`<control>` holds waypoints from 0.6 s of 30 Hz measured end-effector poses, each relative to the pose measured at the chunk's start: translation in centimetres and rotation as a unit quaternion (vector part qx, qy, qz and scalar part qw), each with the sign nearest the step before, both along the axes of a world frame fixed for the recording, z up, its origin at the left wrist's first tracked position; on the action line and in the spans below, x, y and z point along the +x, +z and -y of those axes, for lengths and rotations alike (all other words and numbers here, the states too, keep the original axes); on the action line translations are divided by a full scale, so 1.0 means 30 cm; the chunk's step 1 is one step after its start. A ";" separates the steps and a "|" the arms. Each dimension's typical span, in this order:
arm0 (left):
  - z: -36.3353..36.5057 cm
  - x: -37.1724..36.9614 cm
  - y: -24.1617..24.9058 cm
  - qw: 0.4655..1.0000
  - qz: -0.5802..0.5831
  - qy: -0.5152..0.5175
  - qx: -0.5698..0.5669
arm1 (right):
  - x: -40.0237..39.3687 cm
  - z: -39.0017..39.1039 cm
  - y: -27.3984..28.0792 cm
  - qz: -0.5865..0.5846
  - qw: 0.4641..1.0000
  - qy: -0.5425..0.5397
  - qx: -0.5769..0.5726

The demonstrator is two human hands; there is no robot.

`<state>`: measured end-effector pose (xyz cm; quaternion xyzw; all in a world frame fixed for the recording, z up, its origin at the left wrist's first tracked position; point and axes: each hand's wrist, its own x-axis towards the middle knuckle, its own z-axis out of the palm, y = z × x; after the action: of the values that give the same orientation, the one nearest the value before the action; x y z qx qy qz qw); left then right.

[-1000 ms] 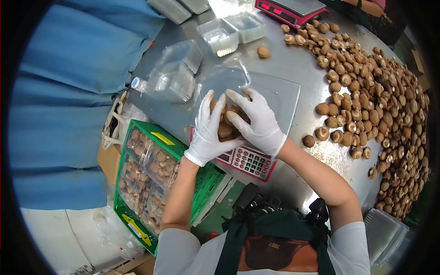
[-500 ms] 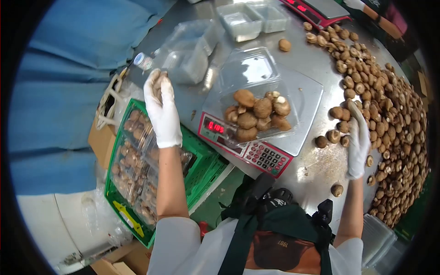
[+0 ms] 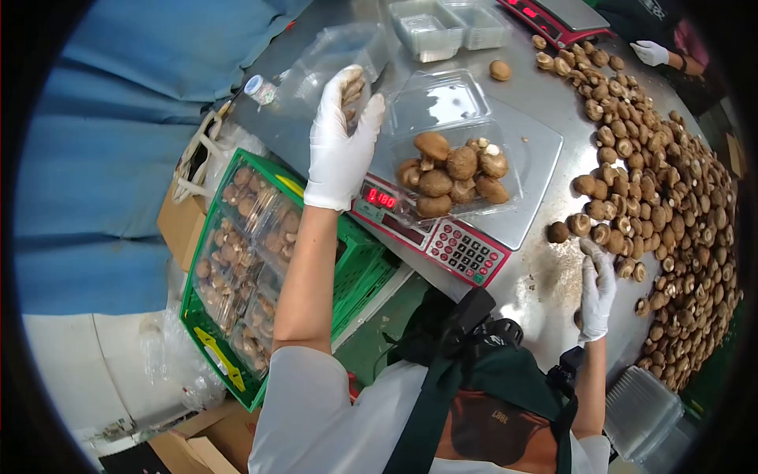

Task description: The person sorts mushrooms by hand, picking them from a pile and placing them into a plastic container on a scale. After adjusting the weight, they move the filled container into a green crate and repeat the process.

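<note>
My left hand, in a white glove, is raised beside the weighing scale, thumb and fingers apart and nothing in it. On the scale rests an open clear plastic clamshell box with several brown mushrooms in it. The red display appears to read 0.180. My right hand, also gloved in white, is over the steel table at the near edge of a large mushroom pile. Its fingers are loosely bent, with no mushroom visible in them.
Clear empty boxes are stacked at the back, with more box stacks at lower right. A green crate at left holds packed mushroom boxes. Another red scale stands at the back, near another person's gloved hand.
My left hand has moved right, toward the clamshell box. My right hand has drawn back toward my body from among the mushrooms. The display has gone from about 0.105 to 0.180.
</note>
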<state>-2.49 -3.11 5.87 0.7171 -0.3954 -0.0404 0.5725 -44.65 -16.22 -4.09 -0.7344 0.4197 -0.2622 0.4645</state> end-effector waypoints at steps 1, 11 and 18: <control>0.013 0.002 -0.030 1.000 -0.005 -0.002 0.007 | 0.010 -0.003 0.008 -0.020 0.999 0.014 -0.023; 0.073 0.082 -0.156 0.920 -0.377 -0.072 -0.082 | 0.178 -0.018 0.050 0.029 0.998 0.046 -0.023; -0.254 -0.199 -0.222 0.993 -0.040 -0.034 0.101 | 0.441 0.009 0.152 0.068 0.983 0.059 0.159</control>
<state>-8.46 4.52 -0.80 0.7549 -0.3902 -0.1287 0.5111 -31.44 -16.50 0.47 -0.6554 0.3791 -0.2134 0.6173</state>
